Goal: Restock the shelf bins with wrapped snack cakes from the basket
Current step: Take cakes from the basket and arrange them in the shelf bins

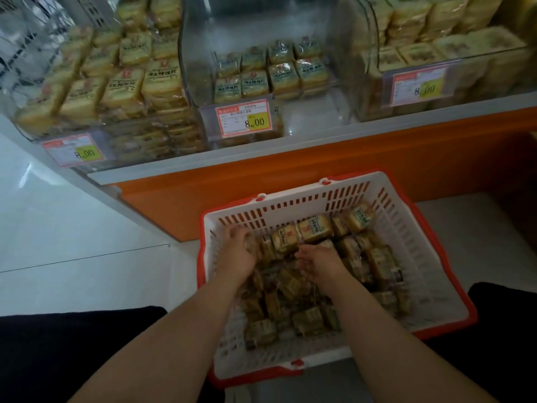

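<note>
Both my hands are down in the white-and-red basket, lower centre of frame, parked on the floor against the orange shelf base so the reach up to the bins is short. My left hand sits at the basket's far-left corner, fingers curled round a wrapped snack cake. My right hand is mid-basket, palm up, fingers loosely spread, touching the loose pile but gripping nothing I can see; probably gathering a handful. Remaining cakes fill the basket floor. The middle bin, top centre, is about half empty behind its 8.00 price tag, so likely the target. The left bin looks full.
</note>
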{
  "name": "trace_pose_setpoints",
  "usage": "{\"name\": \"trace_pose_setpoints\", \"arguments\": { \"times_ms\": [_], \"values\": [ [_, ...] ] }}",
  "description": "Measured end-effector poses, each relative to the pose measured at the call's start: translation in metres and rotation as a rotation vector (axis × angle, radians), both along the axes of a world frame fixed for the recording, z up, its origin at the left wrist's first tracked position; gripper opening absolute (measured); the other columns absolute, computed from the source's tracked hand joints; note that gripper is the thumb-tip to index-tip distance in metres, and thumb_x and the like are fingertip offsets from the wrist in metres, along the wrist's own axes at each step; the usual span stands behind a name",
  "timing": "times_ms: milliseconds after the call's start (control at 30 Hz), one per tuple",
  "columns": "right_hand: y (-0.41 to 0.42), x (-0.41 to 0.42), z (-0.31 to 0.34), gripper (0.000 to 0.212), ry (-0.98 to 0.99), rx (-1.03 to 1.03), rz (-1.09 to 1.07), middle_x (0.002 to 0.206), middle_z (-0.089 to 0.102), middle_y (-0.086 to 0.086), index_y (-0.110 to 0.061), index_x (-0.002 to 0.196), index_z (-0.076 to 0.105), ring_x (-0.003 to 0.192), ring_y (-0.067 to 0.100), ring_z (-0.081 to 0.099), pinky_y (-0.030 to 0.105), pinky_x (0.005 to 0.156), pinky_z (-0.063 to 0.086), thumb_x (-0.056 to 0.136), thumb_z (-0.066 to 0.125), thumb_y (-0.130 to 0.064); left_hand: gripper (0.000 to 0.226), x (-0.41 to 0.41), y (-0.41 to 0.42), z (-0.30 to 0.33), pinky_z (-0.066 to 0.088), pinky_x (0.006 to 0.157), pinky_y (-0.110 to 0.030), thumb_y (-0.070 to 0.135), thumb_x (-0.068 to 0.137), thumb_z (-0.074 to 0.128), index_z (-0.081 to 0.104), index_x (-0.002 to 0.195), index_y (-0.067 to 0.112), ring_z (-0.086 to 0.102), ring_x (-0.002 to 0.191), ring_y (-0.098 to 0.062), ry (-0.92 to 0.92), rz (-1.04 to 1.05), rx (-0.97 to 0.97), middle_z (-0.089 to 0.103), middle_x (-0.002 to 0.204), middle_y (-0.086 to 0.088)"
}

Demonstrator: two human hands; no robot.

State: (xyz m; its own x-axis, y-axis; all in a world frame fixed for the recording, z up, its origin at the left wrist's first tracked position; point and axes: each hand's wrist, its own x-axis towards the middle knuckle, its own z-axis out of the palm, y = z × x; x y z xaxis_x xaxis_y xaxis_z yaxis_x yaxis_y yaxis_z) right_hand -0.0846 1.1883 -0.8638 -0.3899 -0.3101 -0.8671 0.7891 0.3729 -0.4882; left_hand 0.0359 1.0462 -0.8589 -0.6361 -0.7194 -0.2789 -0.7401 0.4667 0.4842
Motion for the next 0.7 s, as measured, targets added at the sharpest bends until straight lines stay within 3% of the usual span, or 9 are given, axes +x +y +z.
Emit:
{"name": "trace_pose_setpoints", "arguments": {
  "times_ms": [67, 133, 233, 333, 400, 500, 600, 700],
  "values": [
    [0.005, 0.003, 0.002, 0.029, -0.078, -0.095, -0.062, 0.103, 0.067, 0.003, -0.011, 0.129, 0.058, 0.093, 0.019, 0.063, 0.035, 0.084, 0.05, 0.102, 0.047, -0.015, 0.042, -0.005, 0.0, 0.013, 0.038, 0.108, -0.03, 0.009, 0.09, 0.065, 0.048, 0.124, 0.027, 0.041, 0.122, -0.013, 0.193, 0.093, 0.238, 0.037, 0.139, 0.001],
    [0.01, 0.006, 0.005, 0.036, -0.159, -0.215, -0.083, 0.107, 0.065, 0.003, -0.012, 0.136, 0.052, 0.102, 0.022, 0.061, 0.037, 0.091, 0.048, 0.101, 0.052, -0.018, 0.047, -0.01, 0.006, 0.029, 0.045, 0.105, -0.035, 0.006, 0.087, 0.069, 0.048, 0.121, 0.031, 0.048, 0.117, -0.013, 0.267, 0.124, 0.448, 0.048, 0.13, 0.003],
    [0.01, 0.01, 0.017, 0.039, -0.241, -0.398, -0.06, 0.12, 0.065, 0.008, -0.018, 0.133, 0.055, 0.112, 0.026, 0.06, 0.037, 0.085, 0.049, 0.095, 0.062, -0.025, 0.046, -0.018, 0.017, 0.045, 0.05, 0.101, -0.04, 0.004, 0.087, 0.068, 0.055, 0.115, 0.037, 0.054, 0.116, -0.018, 0.246, 0.128, 0.613, 0.054, 0.13, 0.001],
    [0.007, 0.007, 0.038, 0.04, -0.251, -0.564, -0.083, 0.121, 0.067, 0.012, -0.015, 0.132, 0.055, 0.11, 0.028, 0.064, 0.035, 0.075, 0.056, 0.093, 0.063, -0.016, 0.051, -0.025, 0.025, 0.069, 0.054, 0.096, -0.04, -0.008, 0.088, 0.055, 0.058, 0.114, 0.036, 0.055, 0.117, -0.023, 0.334, 0.132, 0.787, 0.051, 0.136, -0.006],
    [0.005, 0.003, 0.056, 0.037, -0.189, -0.655, -0.02, 0.113, 0.071, 0.009, -0.012, 0.131, 0.055, 0.1, 0.024, 0.069, 0.03, 0.07, 0.057, 0.094, 0.059, -0.01, 0.058, -0.025, 0.027, 0.096, 0.056, 0.087, -0.031, -0.011, 0.091, 0.051, 0.051, 0.13, 0.031, 0.054, 0.118, -0.022, 0.414, 0.105, 0.828, 0.045, 0.141, -0.004],
    [-0.002, -0.002, 0.086, 0.037, -0.03, -0.8, 0.095, 0.123, 0.065, 0.012, -0.006, 0.131, 0.052, 0.107, 0.025, 0.065, 0.031, 0.079, 0.055, 0.094, 0.056, -0.003, 0.076, -0.019, 0.021, 0.134, 0.054, 0.089, -0.034, 0.005, 0.09, 0.066, 0.028, 0.152, 0.028, 0.051, 0.125, -0.022, 0.46, 0.108, 0.824, 0.038, 0.144, 0.003],
    [-0.013, 0.0, 0.124, 0.033, 0.154, -0.903, 0.194, 0.12, 0.057, 0.016, -0.007, 0.11, 0.053, 0.111, 0.029, 0.058, 0.042, 0.094, 0.051, 0.087, 0.05, 0.016, 0.063, -0.007, 0.013, 0.177, 0.057, 0.077, -0.032, 0.035, 0.085, 0.067, 0.044, 0.143, 0.02, 0.062, 0.106, -0.022, 0.445, 0.186, 1.016, 0.058, 0.127, -0.006],
    [-0.018, 0.009, 0.158, 0.041, 0.327, -0.918, 0.337, 0.129, 0.053, 0.012, -0.009, 0.101, 0.055, 0.117, 0.031, 0.054, 0.053, 0.105, 0.042, 0.081, 0.043, 0.025, 0.036, 0.008, 0.004, 0.205, 0.055, 0.088, -0.04, 0.026, 0.098, 0.054, 0.053, 0.134, 0.025, 0.061, 0.108, -0.026, 0.491, 0.211, 1.057, 0.06, 0.126, -0.01]
  ]
}}
